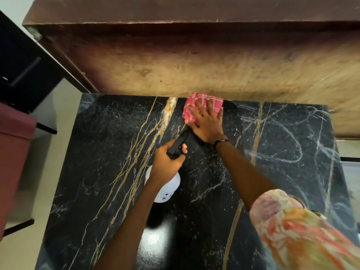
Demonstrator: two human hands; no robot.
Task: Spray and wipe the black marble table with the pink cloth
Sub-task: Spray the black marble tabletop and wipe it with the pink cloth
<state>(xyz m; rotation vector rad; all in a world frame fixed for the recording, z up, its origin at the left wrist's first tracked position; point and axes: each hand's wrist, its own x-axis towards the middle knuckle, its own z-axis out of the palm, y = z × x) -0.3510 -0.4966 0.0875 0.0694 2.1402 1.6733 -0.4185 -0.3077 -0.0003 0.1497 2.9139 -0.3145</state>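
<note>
Right hand point(206, 121) is flat on the pink cloth point(202, 108), fingers spread wide, pressing it against the black marble table point(109, 152) right at the far edge, where the wooden panel point(194, 65) rises behind it. Left hand point(169, 159) is wrapped around the neck of the spray bottle point(165, 187), holding it above the middle of the table. The bottle's long axis runs from its white body nearest the person up to the black spray head point(178, 144), and the nozzle points away and to the right, toward the cloth. The finger looks to be on the trigger, though the blur makes that uncertain. A dark band point(222, 141) circles the right wrist.
</note>
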